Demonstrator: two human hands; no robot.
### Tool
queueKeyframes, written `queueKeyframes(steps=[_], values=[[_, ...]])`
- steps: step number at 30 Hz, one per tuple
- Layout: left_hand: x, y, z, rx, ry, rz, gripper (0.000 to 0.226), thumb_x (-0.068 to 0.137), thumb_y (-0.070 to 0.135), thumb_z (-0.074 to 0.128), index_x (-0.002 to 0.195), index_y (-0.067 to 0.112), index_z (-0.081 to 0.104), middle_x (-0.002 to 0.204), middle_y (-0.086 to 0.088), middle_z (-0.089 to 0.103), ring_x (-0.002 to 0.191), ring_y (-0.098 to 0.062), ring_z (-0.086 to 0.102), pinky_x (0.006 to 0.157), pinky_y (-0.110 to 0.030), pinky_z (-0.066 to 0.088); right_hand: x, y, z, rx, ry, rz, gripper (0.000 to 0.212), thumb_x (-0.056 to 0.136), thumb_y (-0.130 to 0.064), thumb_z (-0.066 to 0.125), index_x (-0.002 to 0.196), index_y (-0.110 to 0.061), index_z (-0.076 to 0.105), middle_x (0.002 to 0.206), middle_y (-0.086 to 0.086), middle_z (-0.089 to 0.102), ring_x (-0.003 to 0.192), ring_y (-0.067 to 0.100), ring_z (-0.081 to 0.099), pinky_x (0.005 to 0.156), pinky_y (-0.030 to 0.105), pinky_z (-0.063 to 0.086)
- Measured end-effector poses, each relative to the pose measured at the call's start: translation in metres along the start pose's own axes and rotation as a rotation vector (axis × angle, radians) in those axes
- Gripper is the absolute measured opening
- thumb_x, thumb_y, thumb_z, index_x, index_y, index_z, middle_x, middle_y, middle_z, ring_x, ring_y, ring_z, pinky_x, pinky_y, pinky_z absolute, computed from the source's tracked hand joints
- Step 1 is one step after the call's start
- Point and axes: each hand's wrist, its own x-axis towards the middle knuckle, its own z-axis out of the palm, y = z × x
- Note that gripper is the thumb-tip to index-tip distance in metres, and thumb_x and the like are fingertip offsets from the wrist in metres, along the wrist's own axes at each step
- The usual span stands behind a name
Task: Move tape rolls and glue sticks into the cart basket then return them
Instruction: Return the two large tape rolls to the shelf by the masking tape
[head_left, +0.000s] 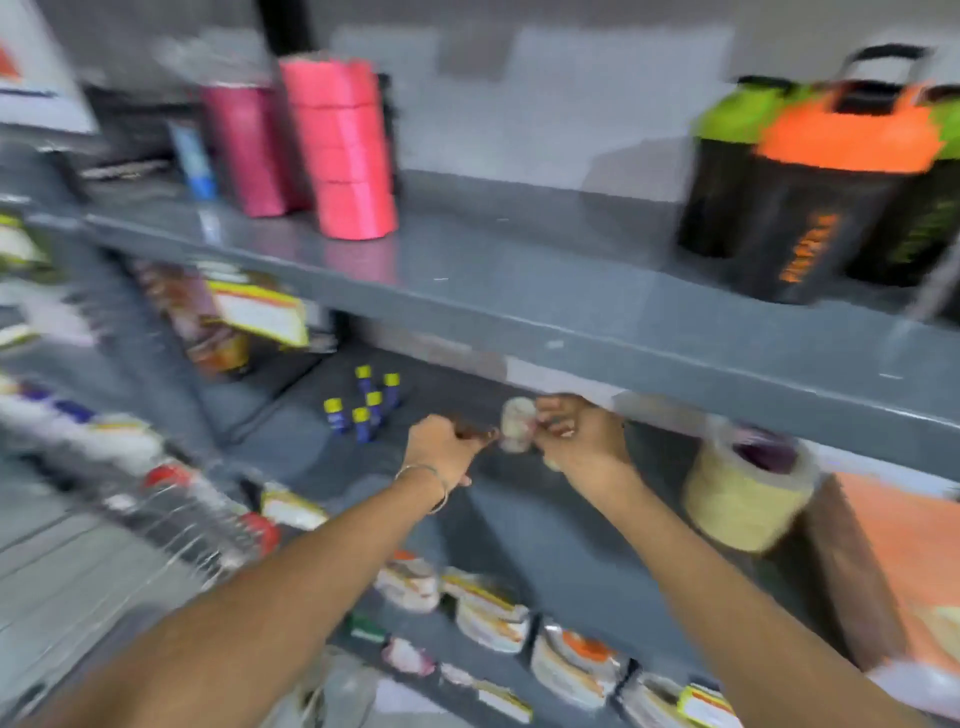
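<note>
Tape roll (517, 423), pale and blurred, sits in your right hand (582, 441) under the grey shelf (571, 312) edge, fingers closed on it. Your left hand (441, 449) curls just beside; its grip is unclear. Glue sticks (363, 402) stand nearby.

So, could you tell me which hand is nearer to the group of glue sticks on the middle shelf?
Left. The left hand sits just right of the glue sticks, slightly nearer the camera. The right hand is farther right, gripping a small pale roll.

Glue sticks (366, 402) stand on mid shelf (291, 447), left of both hands, w/ tape roll (743, 493) to right.
</note>
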Motion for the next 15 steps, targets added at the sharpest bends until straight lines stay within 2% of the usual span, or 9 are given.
queueKeyframes(steps=[3, 5, 6, 7, 8, 9, 10, 13, 15], values=[[-0.013, -0.061, -0.105, 0.135, 0.207, -0.05, 0.035, 0.077, 0.04, 0.074, 0.06, 0.013, 0.062, 0.056, -0.002, 0.055, 0.049, -0.009, 0.055, 0.044, -0.019, 0.048, -0.008, -0.047, 0.102, 0.0, -0.264, -0.129, 0.033, 0.08, -0.009, 0.079, 0.111, -0.008, 0.069, 0.098, 0.008, 0.072, 0.082, 0.014, 0.064, 0.086, 0.027, 0.053], [-0.029, -0.102, -0.173, 0.208, 0.337, -0.112, 0.035, 0.078, 0.042, 0.073, 0.063, 0.01, 0.067, 0.06, -0.006, 0.063, 0.054, -0.011, 0.057, 0.045, -0.016, 0.04, -0.017, -0.077, 0.169, -0.036, -0.4, -0.215, 0.035, 0.077, -0.01, 0.082, 0.11, -0.009, 0.071, 0.097, 0.002, 0.072, 0.083, 0.011, 0.065, 0.081, 0.011, 0.05], [-0.037, -0.126, -0.206, 0.208, 0.393, -0.157, 0.032, 0.077, 0.039, 0.074, 0.067, 0.009, 0.071, 0.067, -0.011, 0.069, 0.06, -0.015, 0.061, 0.05, -0.019, 0.041, -0.024, -0.092, 0.203, -0.034, -0.463, -0.25, 0.035, 0.076, -0.009, 0.082, 0.109, -0.008, 0.071, 0.096, 0.001, 0.072, 0.084, 0.011, 0.065, 0.077, 0.005, 0.048], [-0.046, -0.149, -0.239, 0.196, 0.451, -0.215, 0.027, 0.076, 0.034, 0.076, 0.073, 0.008, 0.073, 0.077, -0.016, 0.074, 0.069, -0.02, 0.066, 0.056, -0.021, 0.045, -0.03, -0.107, 0.237, -0.03, -0.53, -0.279, 0.034, 0.076, -0.007, 0.082, 0.108, -0.008, 0.072, 0.098, 0.004, 0.074, 0.084, 0.012, 0.065, 0.078, 0.008, 0.05], [-0.055, -0.173, -0.269, 0.175, 0.5, -0.272, 0.025, 0.075, 0.031, 0.078, 0.078, 0.007, 0.073, 0.084, -0.018, 0.075, 0.077, -0.026, 0.069, 0.064, -0.025, 0.052, -0.037, -0.121, 0.27, -0.036, -0.594, -0.309, 0.033, 0.076, -0.005, 0.081, 0.107, -0.008, 0.072, 0.099, 0.007, 0.075, 0.085, 0.015, 0.067, 0.083, 0.018, 0.054], [-0.065, -0.198, -0.299, 0.151, 0.535, -0.322, 0.025, 0.074, 0.03, 0.079, 0.079, 0.006, 0.072, 0.087, -0.019, 0.075, 0.081, -0.03, 0.07, 0.068, -0.032, 0.057, -0.045, -0.135, 0.305, -0.047, -0.663, -0.342, 0.031, 0.076, -0.004, 0.08, 0.106, -0.008, 0.072, 0.098, 0.009, 0.076, 0.086, 0.018, 0.069, 0.085, 0.029, 0.055], [-0.073, -0.224, -0.326, 0.14, 0.554, -0.359, 0.027, 0.072, 0.03, 0.08, 0.079, 0.005, 0.071, 0.086, -0.02, 0.074, 0.08, -0.032, 0.071, 0.068, -0.038, 0.059, -0.052, -0.147, 0.34, -0.059, -0.735, -0.374, 0.031, 0.076, -0.003, 0.078, 0.106, -0.009, 0.072, 0.097, 0.009, 0.075, 0.086, 0.019, 0.068, 0.085, 0.034, 0.055], [-0.093, -0.303, -0.386, 0.175, 0.568, -0.532, 0.04, 0.07, 0.042, 0.081, 0.088, 0.008, 0.07, 0.08, -0.018, 0.074, 0.069, -0.03, 0.072, 0.064, -0.032, 0.057, -0.07, -0.172, 0.439, -0.131, -0.917, -0.441, 0.033, 0.077, -0.004, 0.076, 0.109, -0.008, 0.071, 0.096, 0.004, 0.071, 0.086, 0.013, 0.062, 0.079, 0.025, 0.048], [-0.098, -0.36, -0.414, 0.209, 0.558, -0.632, 0.042, 0.07, 0.048, 0.078, 0.084, 0.009, 0.07, 0.08, -0.013, 0.074, 0.077, -0.028, 0.07, 0.063, -0.025, 0.046, -0.081, -0.178, 0.505, -0.19, -1.034, -0.451, 0.034, 0.078, -0.003, 0.076, 0.111, -0.004, 0.069, 0.101, 0.008, 0.07, 0.088, 0.014, 0.061, 0.077, 0.023, 0.045]])
